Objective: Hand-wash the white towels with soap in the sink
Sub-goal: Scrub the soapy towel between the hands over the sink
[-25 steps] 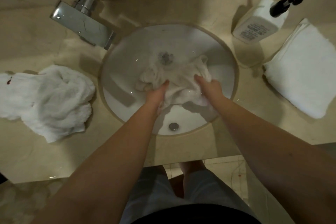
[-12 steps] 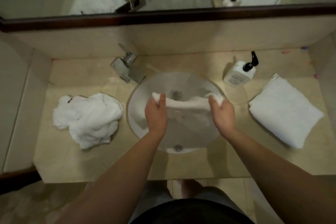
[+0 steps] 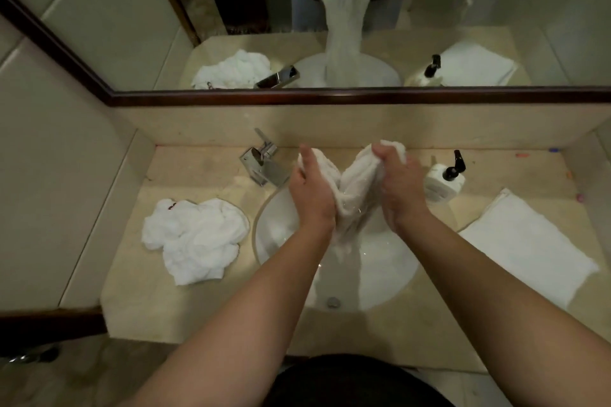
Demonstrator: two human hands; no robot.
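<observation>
A wet white towel (image 3: 355,185) hangs bunched above the round white sink (image 3: 390,271), dripping water. My left hand (image 3: 312,188) grips its left top edge and my right hand (image 3: 398,188) grips its right top edge, the cloth sagging in a V between them. A crumpled white towel (image 3: 195,236) lies on the counter left of the sink. A folded white towel (image 3: 525,246) lies on the counter at the right. The white soap bottle with a black pump (image 3: 444,180) stands behind my right hand.
A chrome tap (image 3: 264,163) stands at the sink's back left, close to my left hand. The beige stone counter (image 3: 198,304) is walled in at the back and both sides. A mirror (image 3: 330,16) above reflects the towel and hands.
The towel was lifted out of the basin, first stretched flat between both hands, now raised higher and bunched together. The view has tilted up, showing the mirror.
</observation>
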